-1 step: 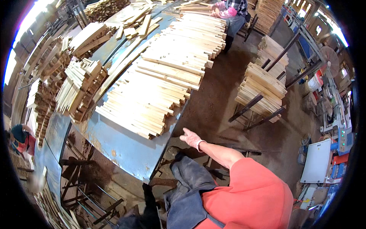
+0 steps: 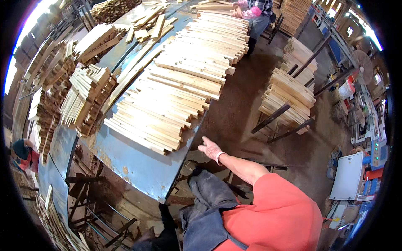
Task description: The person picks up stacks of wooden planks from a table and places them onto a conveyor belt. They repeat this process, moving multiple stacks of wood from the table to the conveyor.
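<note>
My right hand (image 2: 211, 150), in a pale pink glove, hangs in the air just off the right edge of a blue metal table (image 2: 138, 173). At least one finger stretches out toward the table edge, and nothing shows in the hand. Nearest to it lies a long row of pale wooden strips (image 2: 148, 119), side by side on the tabletop with uneven ends. A few thicker boards (image 2: 188, 81) lie within the row. My left hand is out of view.
Stacked wood (image 2: 86, 90) stands left of the row; loose offcuts (image 2: 157, 27) lie farther back. A person (image 2: 256, 16) works at the far end, another (image 2: 26, 154) at far left. Right, metal posts (image 2: 272, 119) surround a board stack (image 2: 287, 96). A dark shape (image 2: 165, 226) is below the table corner.
My right hand has risen slightly, its fingers a little more spread. The person at far left has shifted slightly. The dark shape below the table corner has moved a little right.
</note>
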`<state>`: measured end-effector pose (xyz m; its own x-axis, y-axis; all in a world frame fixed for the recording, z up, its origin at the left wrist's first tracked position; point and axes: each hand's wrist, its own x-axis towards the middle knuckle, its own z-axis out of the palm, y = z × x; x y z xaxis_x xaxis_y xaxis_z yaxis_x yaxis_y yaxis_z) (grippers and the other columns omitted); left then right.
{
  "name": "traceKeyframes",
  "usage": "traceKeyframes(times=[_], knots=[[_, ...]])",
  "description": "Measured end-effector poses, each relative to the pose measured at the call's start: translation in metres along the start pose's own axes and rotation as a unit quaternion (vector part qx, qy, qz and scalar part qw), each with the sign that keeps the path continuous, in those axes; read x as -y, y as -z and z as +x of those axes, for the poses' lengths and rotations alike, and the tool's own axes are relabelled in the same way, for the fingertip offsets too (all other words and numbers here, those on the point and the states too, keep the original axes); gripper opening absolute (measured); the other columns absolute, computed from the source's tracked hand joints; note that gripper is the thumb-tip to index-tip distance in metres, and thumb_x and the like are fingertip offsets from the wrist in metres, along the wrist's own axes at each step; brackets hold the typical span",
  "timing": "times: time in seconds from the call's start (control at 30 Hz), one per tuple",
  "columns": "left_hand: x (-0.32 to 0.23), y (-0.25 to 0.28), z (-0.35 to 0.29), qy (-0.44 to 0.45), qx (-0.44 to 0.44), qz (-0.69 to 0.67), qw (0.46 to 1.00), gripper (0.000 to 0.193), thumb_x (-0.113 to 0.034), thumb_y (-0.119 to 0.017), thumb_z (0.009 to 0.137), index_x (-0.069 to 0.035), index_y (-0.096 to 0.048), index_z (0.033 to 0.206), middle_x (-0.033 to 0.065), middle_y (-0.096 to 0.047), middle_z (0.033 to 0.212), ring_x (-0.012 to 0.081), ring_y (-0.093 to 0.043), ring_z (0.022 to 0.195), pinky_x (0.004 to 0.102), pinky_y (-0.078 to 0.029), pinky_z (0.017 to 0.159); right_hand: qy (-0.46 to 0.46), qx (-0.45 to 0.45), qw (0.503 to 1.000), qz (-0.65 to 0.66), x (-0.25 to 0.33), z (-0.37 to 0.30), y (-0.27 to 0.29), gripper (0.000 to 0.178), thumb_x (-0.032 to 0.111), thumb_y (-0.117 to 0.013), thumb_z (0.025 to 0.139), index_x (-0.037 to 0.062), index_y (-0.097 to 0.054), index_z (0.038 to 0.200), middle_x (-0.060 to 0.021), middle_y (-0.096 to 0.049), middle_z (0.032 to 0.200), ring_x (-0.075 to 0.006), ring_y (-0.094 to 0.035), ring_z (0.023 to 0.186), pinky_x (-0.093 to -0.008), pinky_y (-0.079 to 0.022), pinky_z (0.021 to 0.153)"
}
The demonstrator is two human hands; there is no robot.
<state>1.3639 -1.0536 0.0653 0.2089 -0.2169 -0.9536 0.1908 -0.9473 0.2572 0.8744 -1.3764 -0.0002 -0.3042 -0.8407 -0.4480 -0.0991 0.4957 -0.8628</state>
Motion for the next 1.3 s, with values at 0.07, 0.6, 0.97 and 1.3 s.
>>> traceKeyframes(times=[0.07,0.6,0.97,1.3], knots=[[-0.030,-0.009,-0.005,0.005,-0.021,-0.006,1.000,0.040,-0.047,-0.061,0.106,-0.009,-0.071,0.101,0.0050,-0.066,0.091,0.0195,-0.059,0.082,0.0365,-0.050,0.076,-0.009,-0.064,0.997,-0.030,0.049,0.029,0.014,0.091,0.036,-0.075,0.097,-0.0023,-0.029,0.166,-0.0306,-0.044,0.163,-0.0373,-0.043,0.154,-0.0357,-0.034,0.125],[-0.326,-0.149,0.057,-0.107,-0.075,-0.065,0.989,0.017,-0.024,-0.067,0.093,-0.011,-0.062,0.083,-0.0003,-0.060,0.074,0.0137,-0.056,0.062,0.0291,-0.041,0.053,-0.032,-0.229,0.967,0.104,0.078,0.174,0.074,0.060,0.027,-0.061,0.108,-0.0043,-0.045,0.157,-0.0156,-0.065,0.143,-0.0232,-0.057,0.133,-0.0328,-0.041,0.114],[-0.397,-0.227,0.113,-0.268,-0.071,0.056,0.959,0.020,-0.030,-0.065,0.096,-0.011,-0.063,0.099,0.0019,-0.058,0.085,0.0159,-0.050,0.070,0.0321,-0.038,0.058,-0.044,-0.003,0.998,-0.036,0.091,0.080,-0.010,0.052,0.042,-0.057,0.107,-0.0002,-0.064,0.137,-0.0262,-0.070,0.130,-0.0426,-0.065,0.126,-0.0436,-0.051,0.105],[-0.434,-0.212,0.093,-0.189,-0.046,0.136,0.972,0.039,-0.039,-0.069,0.099,-0.003,-0.063,0.112,0.0074,-0.063,0.095,0.0140,-0.049,0.081,0.0368,-0.039,0.064,0.044,-0.014,0.986,-0.159,0.172,0.093,0.081,0.062,0.037,-0.059,0.102,-0.0053,-0.055,0.147,-0.0291,-0.065,0.141,-0.0407,-0.063,0.132,-0.0416,-0.050,0.113]])
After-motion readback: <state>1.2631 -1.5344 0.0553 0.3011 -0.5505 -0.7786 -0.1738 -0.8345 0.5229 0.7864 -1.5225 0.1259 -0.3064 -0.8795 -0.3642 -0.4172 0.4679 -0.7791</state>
